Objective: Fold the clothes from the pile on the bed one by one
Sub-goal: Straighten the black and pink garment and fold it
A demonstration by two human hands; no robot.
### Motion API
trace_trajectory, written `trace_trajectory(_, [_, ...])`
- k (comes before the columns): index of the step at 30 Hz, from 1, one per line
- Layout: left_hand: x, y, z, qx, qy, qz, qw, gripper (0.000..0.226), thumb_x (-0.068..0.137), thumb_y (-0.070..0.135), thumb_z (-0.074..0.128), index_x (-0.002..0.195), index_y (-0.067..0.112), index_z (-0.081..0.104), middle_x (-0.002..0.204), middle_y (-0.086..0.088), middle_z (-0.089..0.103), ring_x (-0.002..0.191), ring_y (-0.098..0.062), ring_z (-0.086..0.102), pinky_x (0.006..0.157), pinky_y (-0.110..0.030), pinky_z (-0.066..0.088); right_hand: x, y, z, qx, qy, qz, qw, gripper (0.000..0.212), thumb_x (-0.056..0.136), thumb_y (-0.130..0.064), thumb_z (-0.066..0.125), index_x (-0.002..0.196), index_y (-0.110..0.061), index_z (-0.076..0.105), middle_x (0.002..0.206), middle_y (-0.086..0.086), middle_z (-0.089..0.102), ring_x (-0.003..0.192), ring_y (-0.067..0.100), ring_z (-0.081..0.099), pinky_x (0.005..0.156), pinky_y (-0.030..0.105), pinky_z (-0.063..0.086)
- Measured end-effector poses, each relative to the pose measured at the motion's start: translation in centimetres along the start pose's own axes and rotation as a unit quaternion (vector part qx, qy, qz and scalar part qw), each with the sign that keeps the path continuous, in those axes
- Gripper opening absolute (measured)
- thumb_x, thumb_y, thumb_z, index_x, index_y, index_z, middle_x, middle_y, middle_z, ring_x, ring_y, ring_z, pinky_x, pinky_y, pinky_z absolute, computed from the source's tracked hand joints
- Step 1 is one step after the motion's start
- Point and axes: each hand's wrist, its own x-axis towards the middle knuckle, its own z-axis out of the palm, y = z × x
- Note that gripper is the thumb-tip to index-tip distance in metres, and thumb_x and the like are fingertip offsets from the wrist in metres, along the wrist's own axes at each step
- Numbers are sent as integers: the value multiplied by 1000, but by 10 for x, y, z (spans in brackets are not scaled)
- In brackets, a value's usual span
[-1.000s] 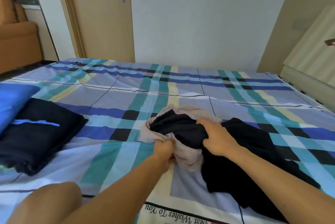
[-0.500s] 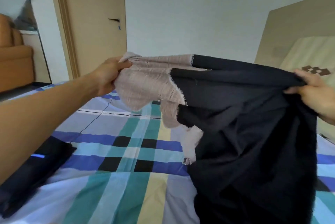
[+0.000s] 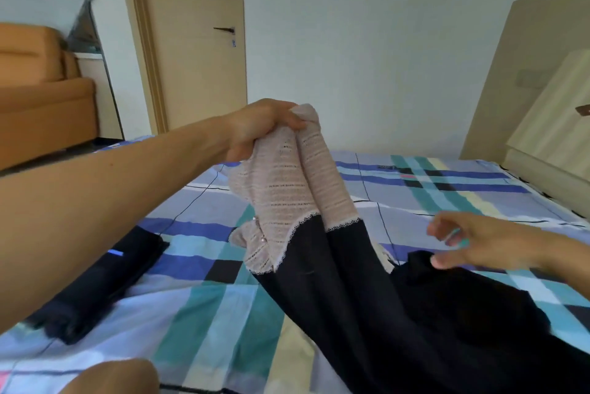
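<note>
A garment [image 3: 344, 269] with a pale pink knit top part and a black lower part hangs over the bed. My left hand [image 3: 261, 128] is raised and shut on the bunched pink knit end. The black part trails down to the right and lies on the checked bedsheet [image 3: 204, 307]. My right hand [image 3: 479, 243] hovers just above the black cloth at the right, fingers spread, holding nothing.
A folded dark garment [image 3: 99, 282] lies on the bed at the left. A closed wooden door [image 3: 191, 39] is at the back, an orange sofa [image 3: 35, 97] at the far left. A beige headboard [image 3: 536, 74] stands at the right.
My right hand has let go of the black end and dropped low. The garment, stretched wide between both hands before, now hangs from my left hand alone.
</note>
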Motion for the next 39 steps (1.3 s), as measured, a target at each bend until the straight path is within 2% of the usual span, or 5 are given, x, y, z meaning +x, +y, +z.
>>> trace_trajectory(5, [-2, 30, 38, 22, -79, 61, 995, 43, 92, -6, 58, 130, 15, 61, 101, -12, 65, 83, -19, 67, 73, -29, 59, 1, -107, -11, 308, 84, -127, 939, 95, 55, -67, 84, 138, -43, 44, 120, -8, 67, 110, 7, 67, 98, 38, 52])
trace_trajectory(12, [-5, 21, 58, 54, -83, 128, 987, 41, 92, -3, 61, 132, 7, 57, 104, -12, 71, 95, -20, 68, 92, -32, 55, 15, -132, -10, 399, 148, -118, 897, 28, 90, 8, 56, 110, -6, 69, 104, 15, 75, 100, 31, 72, 89, 41, 59])
trace_trajectory(21, [-5, -131, 79, 53, -106, -52, 992, 102, 70, 71, 72, 153, 30, 29, 149, 3, 46, 133, -14, 47, 112, -37, 37, -23, -104, -60, 591, 208, -138, 767, 29, 105, -15, 41, 120, -8, 65, 113, 12, 74, 104, 24, 72, 80, 37, 61])
trace_trajectory(28, [13, -87, 140, -245, -181, -119, 945, 59, 77, 56, 67, 121, 17, 71, 125, -9, 69, 117, -26, 63, 103, -38, 47, -46, -73, -87, 604, 210, -138, 757, 41, 102, -17, 39, 135, -3, 57, 132, 20, 63, 121, 32, 63, 95, 44, 55])
trace_trajectory(39, [24, -18, 118, -325, -211, 90, 918, 18, 91, 3, 44, 82, 18, 46, 116, -9, 69, 98, -29, 68, 83, -35, 55, -43, -8, -64, 542, 237, -112, 799, 40, 95, 17, 40, 133, 6, 49, 110, 21, 68, 94, 24, 73, 78, 33, 61])
